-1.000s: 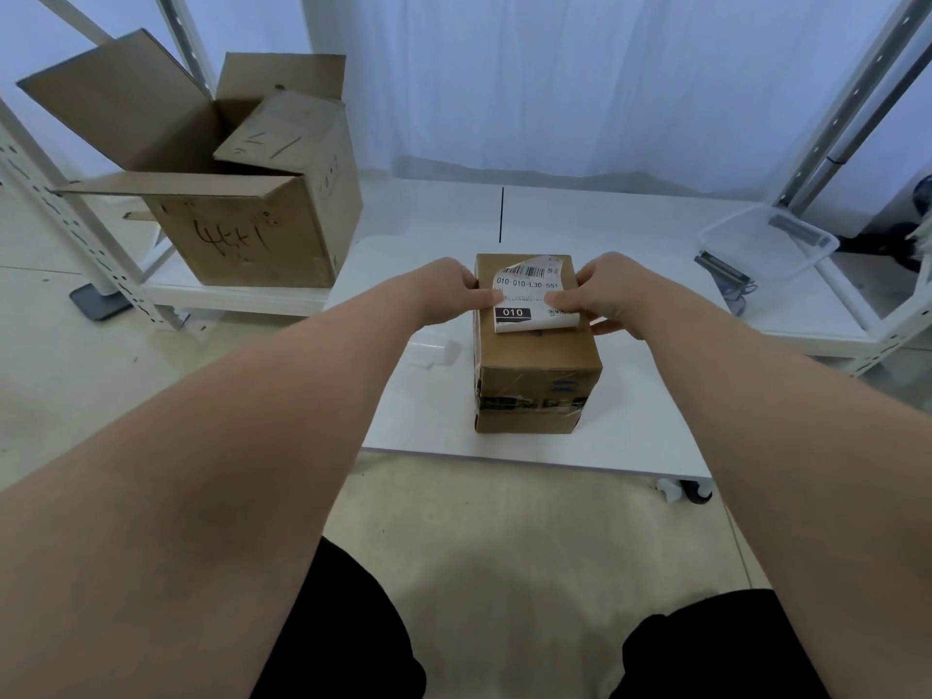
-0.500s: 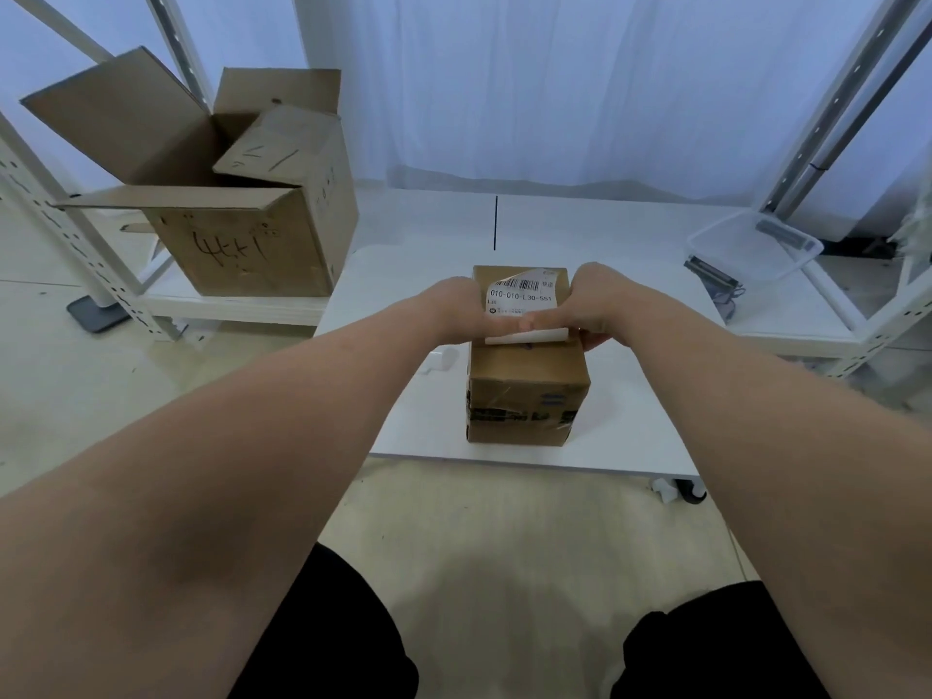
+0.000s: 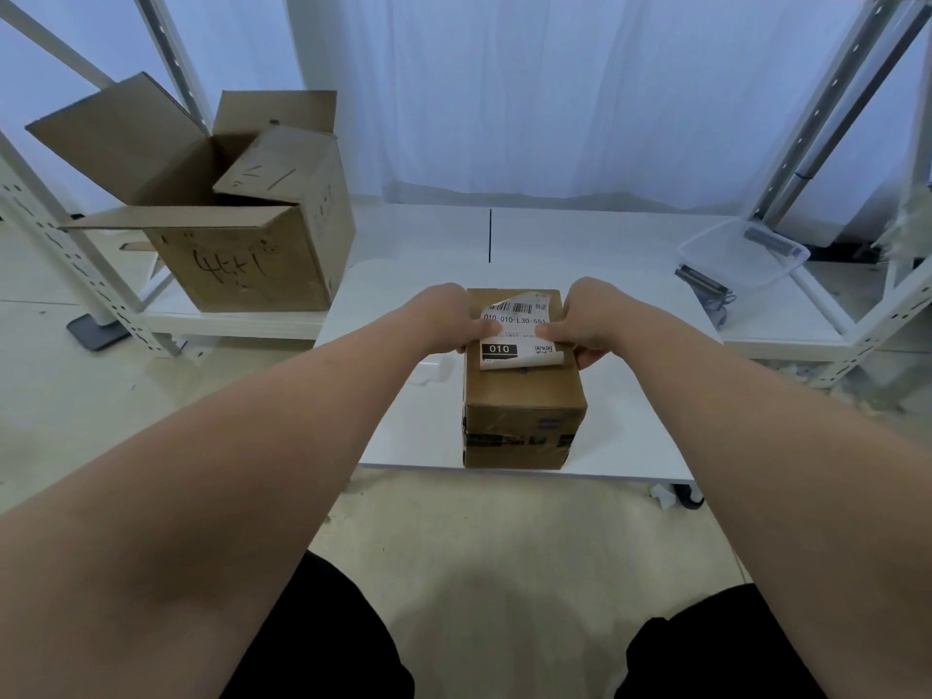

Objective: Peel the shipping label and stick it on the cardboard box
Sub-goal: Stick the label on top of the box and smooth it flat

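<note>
On the low white surface [image 3: 630, 446] in front of the person stands a small brown cardboard box [image 3: 524, 401], sealed, with dark printed tape across its near face. On its top lies the white shipping label [image 3: 517, 330], printed with a barcode, the code 010-010-L30-551, a black block reading 010 and a small square code. The label is not flat: its far left corner is lifted and its near edge curls up off the cardboard. The left hand [image 3: 446, 315] is closed on the label's left edge, fingers curled with the thumb on the paper. The right hand [image 3: 590, 315] is closed likewise on the right edge, thumb on the label and fingers wrapped down beside the box. To the left, on a low white shelf [image 3: 227, 322], sits a larger open brown cardboard carton [image 3: 242, 244] with black handwriting on its side and its flaps raised. To the right, on another shelf, rests a clear plastic tray [image 3: 741, 254].
</note>
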Demonstrator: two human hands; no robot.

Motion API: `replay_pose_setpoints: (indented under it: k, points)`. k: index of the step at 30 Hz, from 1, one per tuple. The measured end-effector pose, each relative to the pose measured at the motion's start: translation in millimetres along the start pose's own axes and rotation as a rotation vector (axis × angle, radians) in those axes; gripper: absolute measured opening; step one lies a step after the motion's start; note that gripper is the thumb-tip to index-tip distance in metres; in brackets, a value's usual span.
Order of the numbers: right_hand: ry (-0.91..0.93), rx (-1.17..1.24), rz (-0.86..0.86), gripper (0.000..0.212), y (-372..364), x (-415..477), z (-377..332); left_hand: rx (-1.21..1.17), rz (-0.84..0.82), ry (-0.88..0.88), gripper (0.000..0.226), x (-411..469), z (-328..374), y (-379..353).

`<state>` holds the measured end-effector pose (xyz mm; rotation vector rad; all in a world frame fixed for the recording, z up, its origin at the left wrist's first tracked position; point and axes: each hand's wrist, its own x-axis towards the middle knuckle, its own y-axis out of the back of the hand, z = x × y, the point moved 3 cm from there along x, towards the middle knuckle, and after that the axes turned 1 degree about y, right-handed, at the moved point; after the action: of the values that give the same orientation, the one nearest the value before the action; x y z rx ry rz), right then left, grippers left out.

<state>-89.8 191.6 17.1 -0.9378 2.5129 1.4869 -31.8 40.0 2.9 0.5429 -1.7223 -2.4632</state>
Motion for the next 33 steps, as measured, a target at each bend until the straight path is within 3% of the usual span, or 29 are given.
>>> replay_pose_setpoints:
  k: [5,8,12,17,23,28,33]
  points:
    - [0.007,0.034,0.011,0.031,0,3,5,-0.021,0.022,0.007,0.052,4,-6,0]
    - [0.006,0.029,0.013,0.031,0,4,4,-0.029,-0.047,0.027,0.049,3,7,-10]
    - [-0.001,0.035,0.023,0.032,-1,4,5,-0.148,-0.140,0.067,0.056,7,2,-14]
    - [-0.007,0.017,0.031,0.032,-2,3,6,-0.315,-0.133,0.058,0.044,5,-13,-7]
    - [0.013,-0.015,0.024,0.035,-5,-2,-1,-0.189,-0.116,0.122,0.072,2,7,-16]
    - [-0.025,0.130,0.032,0.035,-3,2,9,-0.313,-0.136,0.076,0.042,1,-6,-7]
    - [-0.023,0.137,0.056,0.033,0,2,12,-0.280,-0.075,0.054,0.037,0,-10,-5]
